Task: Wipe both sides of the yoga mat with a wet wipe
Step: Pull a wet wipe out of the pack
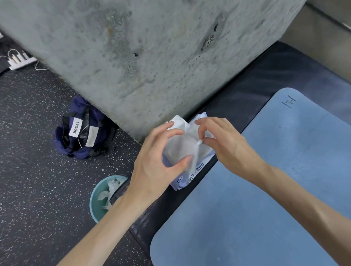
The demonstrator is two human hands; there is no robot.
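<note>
A blue yoga mat lies flat at the right, on a larger dark mat. Beside its left edge sits a white and blue pack of wet wipes with its lid flipped up. My left hand grips the pack, thumb near its front and fingers at the lid. My right hand pinches a white wet wipe that stretches up out of the pack's opening.
A grey concrete pillar stands just behind the pack. A teal bin holding several crumpled wipes sits on the speckled black floor to the left. A dark blue bag leans against the pillar. A power strip lies far left.
</note>
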